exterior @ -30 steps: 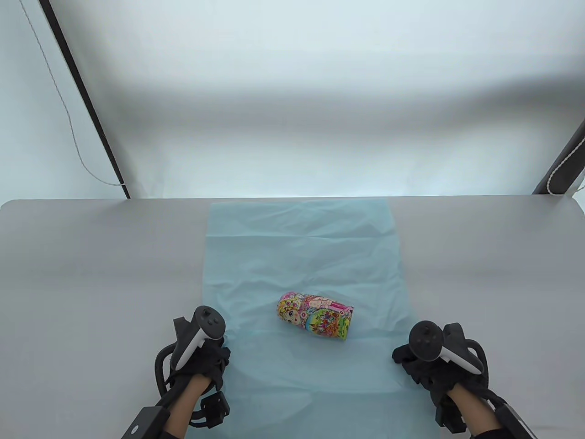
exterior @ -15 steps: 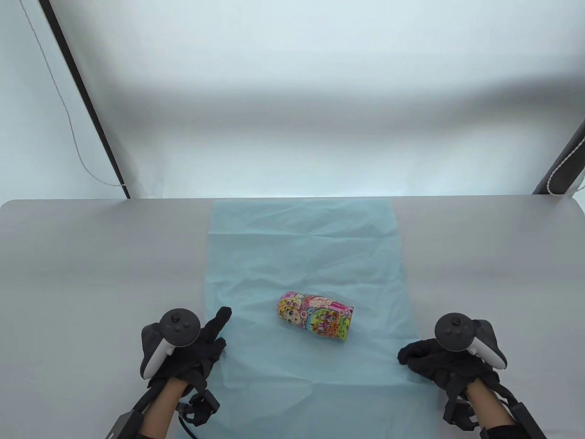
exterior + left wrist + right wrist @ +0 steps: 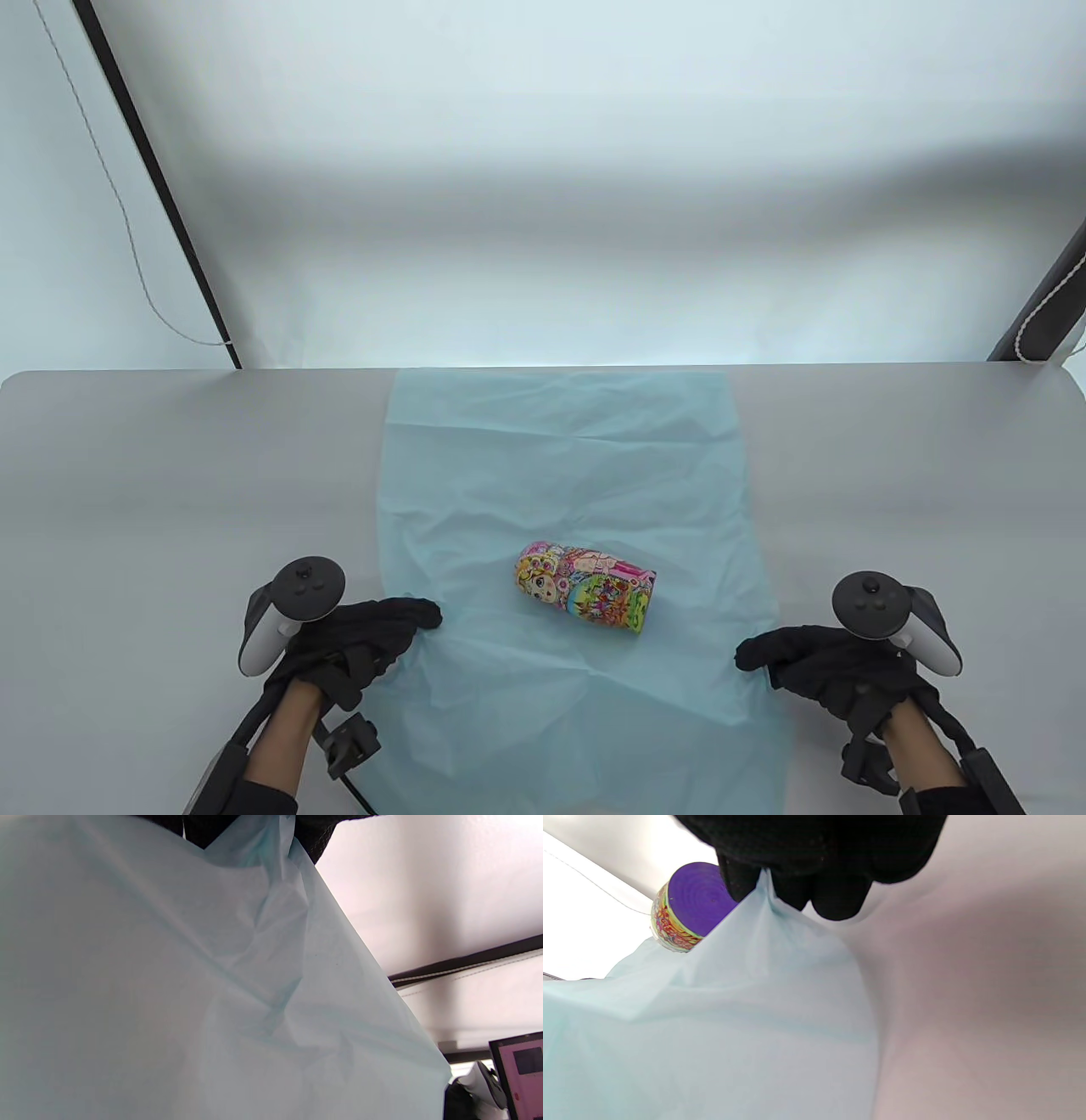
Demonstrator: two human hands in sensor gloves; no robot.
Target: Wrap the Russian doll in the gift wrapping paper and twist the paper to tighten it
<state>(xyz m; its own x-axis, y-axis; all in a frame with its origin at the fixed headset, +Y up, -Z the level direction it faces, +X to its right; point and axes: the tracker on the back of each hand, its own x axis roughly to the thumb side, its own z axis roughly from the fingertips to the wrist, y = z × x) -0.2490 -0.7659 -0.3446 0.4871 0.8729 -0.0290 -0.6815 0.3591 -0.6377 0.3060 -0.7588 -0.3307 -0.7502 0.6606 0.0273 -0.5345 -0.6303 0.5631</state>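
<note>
Both hands are on the paper now. Left hand (image 3: 356,632) pinches the left edge of the thin, crinkled light-blue sheet of gift wrapping paper (image 3: 577,475), and the left wrist view shows a gathered tuck of it caught between my black-gloved fingers (image 3: 312,840) at the top of the frame. Right hand (image 3: 819,662) does the same on the right edge, fingertips (image 3: 835,899) nipping a little peak of the sheet.

The brightly painted, multicoloured wooden Russian doll (image 3: 585,587) lies on its side on the paper, nearer the table's front edge than its far edge, roughly midway between my hands and well apart from both. Its face end points toward the left edge, its flat purple base (image 3: 698,897) toward my right hand.

I'd call this the very start of the wrap: both side edges gripped, nothing folded over the doll yet. The paper's near stretch looks slack and a touch lifted at each grip. Next, I reckon, comes raising the two sides together and bringing them up over the doll, evenly, because tissue this light could tear or slide and roll the doll off line.

Pose-wise, both forearms come in from the front edge of the grey table (image 3: 127,475), knuckles up, trackers riding on the backs of the hands, fingers pointing inward toward each other across the sheet, low at the tabletop.
</note>
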